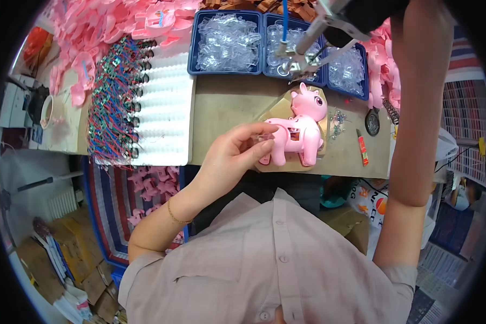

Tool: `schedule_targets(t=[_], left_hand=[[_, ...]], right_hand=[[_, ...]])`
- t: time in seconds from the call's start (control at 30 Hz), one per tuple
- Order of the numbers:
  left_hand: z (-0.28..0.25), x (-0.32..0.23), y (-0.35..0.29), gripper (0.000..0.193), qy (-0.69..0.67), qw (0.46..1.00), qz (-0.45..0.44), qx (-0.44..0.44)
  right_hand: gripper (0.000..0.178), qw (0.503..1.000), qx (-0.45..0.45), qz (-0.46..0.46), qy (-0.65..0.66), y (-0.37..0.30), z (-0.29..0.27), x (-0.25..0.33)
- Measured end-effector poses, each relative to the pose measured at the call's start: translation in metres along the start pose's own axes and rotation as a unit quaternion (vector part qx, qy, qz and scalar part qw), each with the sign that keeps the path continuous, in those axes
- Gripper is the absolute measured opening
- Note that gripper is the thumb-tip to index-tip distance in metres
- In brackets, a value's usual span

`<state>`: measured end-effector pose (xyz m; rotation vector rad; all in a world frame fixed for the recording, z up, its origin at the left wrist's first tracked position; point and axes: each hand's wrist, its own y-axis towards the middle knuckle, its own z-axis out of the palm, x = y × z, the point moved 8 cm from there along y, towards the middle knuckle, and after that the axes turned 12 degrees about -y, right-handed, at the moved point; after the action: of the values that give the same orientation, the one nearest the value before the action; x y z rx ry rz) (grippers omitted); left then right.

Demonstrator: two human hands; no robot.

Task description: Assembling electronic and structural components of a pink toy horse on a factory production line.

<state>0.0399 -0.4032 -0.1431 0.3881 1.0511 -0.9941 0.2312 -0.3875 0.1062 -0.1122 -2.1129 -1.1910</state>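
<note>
My left hand (234,149) is closed, thumb against fingers, around a small clear plastic piece (262,139). Its fingertips are close to a pink toy pony (301,132), which lies on its side on a tan board (322,113) at the table's front edge. An opening in the pony's side shows something brown within. My right arm (420,108) stretches up to the far right, beside a dark tool with metal rods (308,48) above the table. The right hand's fingers are hidden at the upper edge, so its grip does not show.
Blue bins (263,43) of clear plastic parts stand at the back. Left of them, a white ridged tray (164,108) carries wired components (113,102). Pink shells (108,21) pile up behind. Rightward lie a red tube (363,151), a dark round dish (372,121) and small metal bits (337,124).
</note>
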Motion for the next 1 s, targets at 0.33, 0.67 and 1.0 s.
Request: schedule_targets(t=[0.33,0.67,1.0], left_hand=[[0.036,-0.01,0.003,0.067,0.244,0.967,0.077,0.018],[0.035,-0.001,0.016,0.066,0.478,0.845,0.238,-0.02],[0.052,-0.003,0.017,0.047,0.617,0.745,0.244,0.066]], right_hand=[[0.022,0.938,0.333,0.059,-0.076,-0.209,0.016,-0.018],[0.011,0.927,0.361,0.09,-0.055,-0.213,0.033,-0.098],[0.025,0.901,0.319,-0.032,-0.292,-0.23,0.029,-0.062]])
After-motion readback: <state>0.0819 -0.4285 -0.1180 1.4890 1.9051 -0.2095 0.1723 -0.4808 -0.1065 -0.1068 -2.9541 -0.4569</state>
